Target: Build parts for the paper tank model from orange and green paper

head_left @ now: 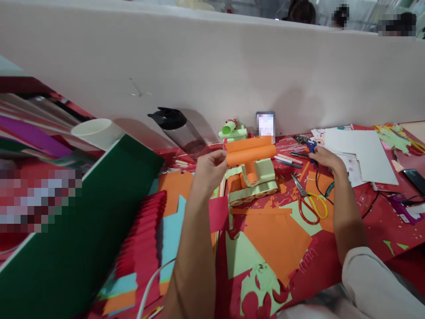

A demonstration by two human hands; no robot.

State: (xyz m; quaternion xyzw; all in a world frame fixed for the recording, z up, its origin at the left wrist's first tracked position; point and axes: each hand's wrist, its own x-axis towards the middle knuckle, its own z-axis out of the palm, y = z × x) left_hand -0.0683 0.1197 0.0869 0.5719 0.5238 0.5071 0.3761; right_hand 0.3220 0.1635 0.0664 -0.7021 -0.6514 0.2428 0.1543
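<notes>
My left hand pinches the left end of an orange rolled-paper piece, made of tubes lying side by side. Just below it stands a pale green and orange paper model with track-like sides; I cannot tell whether the two touch. Over to the right, my right hand is closed round a blue glue gun with a dark cord. Scissors with red and yellow handles lie between the model and my right forearm. Orange paper sheets and pale green cut paper are nearer to me.
A white partition runs along the back. A dark-lidded bottle, a white cup and a green board stand left. A phone leans on the partition. White sheets and another phone lie right.
</notes>
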